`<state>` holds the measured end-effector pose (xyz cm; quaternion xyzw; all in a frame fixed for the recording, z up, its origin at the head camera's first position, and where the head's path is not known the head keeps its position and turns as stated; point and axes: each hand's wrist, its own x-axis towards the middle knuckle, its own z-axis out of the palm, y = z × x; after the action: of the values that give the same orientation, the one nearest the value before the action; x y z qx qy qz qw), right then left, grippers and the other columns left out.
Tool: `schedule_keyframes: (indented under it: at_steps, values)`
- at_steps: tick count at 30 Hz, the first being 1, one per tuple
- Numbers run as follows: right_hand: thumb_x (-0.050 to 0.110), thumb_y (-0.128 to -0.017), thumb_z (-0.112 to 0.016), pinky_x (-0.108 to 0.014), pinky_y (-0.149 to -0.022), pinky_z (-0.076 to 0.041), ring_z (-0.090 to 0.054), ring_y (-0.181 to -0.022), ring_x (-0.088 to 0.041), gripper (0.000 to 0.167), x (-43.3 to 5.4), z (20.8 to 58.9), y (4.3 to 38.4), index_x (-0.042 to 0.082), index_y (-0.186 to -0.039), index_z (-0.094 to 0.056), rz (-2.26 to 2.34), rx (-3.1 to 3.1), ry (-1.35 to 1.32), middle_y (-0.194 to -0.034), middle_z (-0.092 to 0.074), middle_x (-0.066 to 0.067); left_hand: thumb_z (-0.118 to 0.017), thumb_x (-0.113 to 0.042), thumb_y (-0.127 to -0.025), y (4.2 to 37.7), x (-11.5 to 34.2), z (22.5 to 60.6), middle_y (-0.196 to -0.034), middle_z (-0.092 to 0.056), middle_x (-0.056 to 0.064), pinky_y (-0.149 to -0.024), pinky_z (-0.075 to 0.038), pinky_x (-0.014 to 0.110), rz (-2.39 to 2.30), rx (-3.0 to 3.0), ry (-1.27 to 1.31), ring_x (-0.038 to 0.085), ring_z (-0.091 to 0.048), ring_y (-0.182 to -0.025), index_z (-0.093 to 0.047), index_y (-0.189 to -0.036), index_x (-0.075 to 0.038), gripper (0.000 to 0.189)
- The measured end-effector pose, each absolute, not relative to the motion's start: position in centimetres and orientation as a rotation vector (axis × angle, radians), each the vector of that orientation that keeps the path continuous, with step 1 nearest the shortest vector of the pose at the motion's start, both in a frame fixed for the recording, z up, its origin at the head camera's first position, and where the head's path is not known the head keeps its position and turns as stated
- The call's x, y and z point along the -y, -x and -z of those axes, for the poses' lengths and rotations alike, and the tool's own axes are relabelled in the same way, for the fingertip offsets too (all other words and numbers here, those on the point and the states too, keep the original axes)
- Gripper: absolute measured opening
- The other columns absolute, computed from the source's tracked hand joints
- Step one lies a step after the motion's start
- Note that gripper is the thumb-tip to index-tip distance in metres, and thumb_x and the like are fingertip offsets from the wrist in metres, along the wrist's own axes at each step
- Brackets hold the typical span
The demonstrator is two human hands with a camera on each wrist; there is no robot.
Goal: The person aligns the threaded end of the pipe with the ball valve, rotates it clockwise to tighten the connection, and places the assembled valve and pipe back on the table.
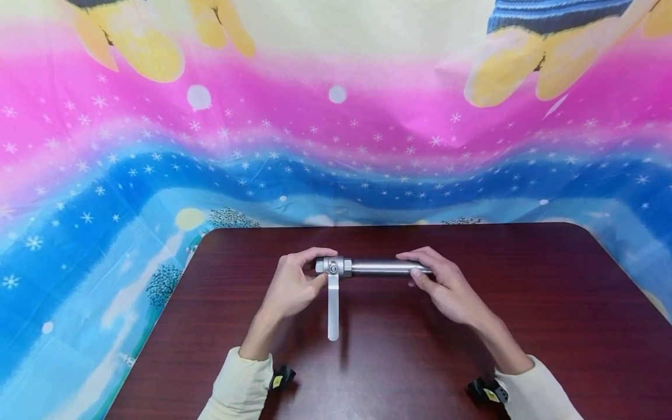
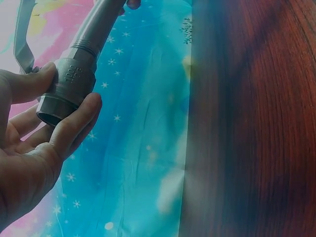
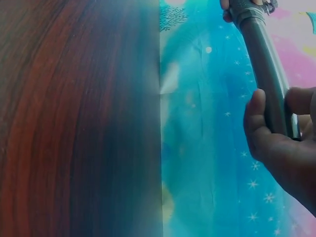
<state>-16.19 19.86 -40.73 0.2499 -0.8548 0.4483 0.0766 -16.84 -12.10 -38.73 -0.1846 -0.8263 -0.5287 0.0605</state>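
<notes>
A metal ball valve [image 1: 340, 266] with a long flat lever handle [image 1: 333, 309] is joined to a shiny steel pipe [image 1: 383, 267]. My left hand [image 1: 291, 286] grips the valve body at its left end, thumb and fingers on opposite sides. At the other end, my right hand [image 1: 446, 283] holds the pipe between thumb and fingers. Both hold the assembly level above the table, the lever pointing toward me. The left wrist view shows the valve's open hexagonal end [image 2: 54, 109] and threads [image 2: 85, 49] where the pipe enters.
Under the hands lies a dark red wood-grain table [image 1: 399, 361] with rounded far corners. A colourful cloth [image 1: 336, 140] with snowflakes hangs behind and beside it. A small black device sits at the left cuff [image 1: 283, 378] and another at the right cuff [image 1: 485, 389].
</notes>
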Motion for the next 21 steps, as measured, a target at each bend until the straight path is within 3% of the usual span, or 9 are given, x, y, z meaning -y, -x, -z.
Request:
schedule_keyframes:
  at_steps: [5, 9, 15, 21]
  values:
    - [0.013, -0.108, -0.063, -0.020, -0.096, -0.050, -0.062, -0.117, -0.010, 0.036, -19.57, 40.70, 15.94, 0.017, -0.143, -0.066, -1.277, 2.574, -0.714, -0.140, -0.063, -0.006, -0.073, 0.011, -0.085, 16.91, 12.06, 38.84, -0.105, -0.078, 0.017, -0.074, -0.062, 0.026, 1.591, 2.499, 0.568, 0.015, -0.072, -0.081, -0.077, -0.124, -0.005, 0.042]
    - [0.002, -0.096, -0.076, -0.015, -0.098, -0.041, -0.051, -0.129, -0.010, 0.047, -19.32, 40.81, 15.93, 0.021, -0.139, -0.069, -1.266, 2.495, -0.741, -0.146, -0.059, -0.003, -0.073, 0.011, -0.086, 16.90, 12.07, 38.82, -0.107, -0.078, 0.016, -0.076, -0.064, 0.031, 1.592, 2.496, 0.562, 0.018, -0.072, -0.083, -0.078, -0.124, -0.007, 0.042]
    - [-0.014, -0.087, -0.078, -0.009, -0.094, -0.047, -0.056, -0.120, -0.005, 0.052, -19.10, 41.06, 16.16, 0.018, -0.129, -0.075, -1.332, 2.369, -0.790, -0.135, -0.061, 0.001, -0.072, 0.012, -0.086, 16.85, 12.22, 38.73, -0.108, -0.077, 0.017, -0.076, -0.064, 0.035, 1.610, 2.496, 0.558, 0.020, -0.072, -0.083, -0.077, -0.125, -0.007, 0.043]
    - [-0.013, -0.086, -0.079, -0.011, -0.085, -0.051, -0.058, -0.110, -0.004, 0.050, -19.05, 41.01, 16.12, 0.018, -0.125, -0.077, -1.301, 2.366, -0.758, -0.126, -0.063, 0.001, -0.072, 0.011, -0.086, 16.75, 12.08, 38.52, -0.107, -0.078, 0.016, -0.074, -0.063, 0.032, 1.601, 2.495, 0.558, 0.019, -0.071, -0.082, -0.078, -0.124, -0.007, 0.042]
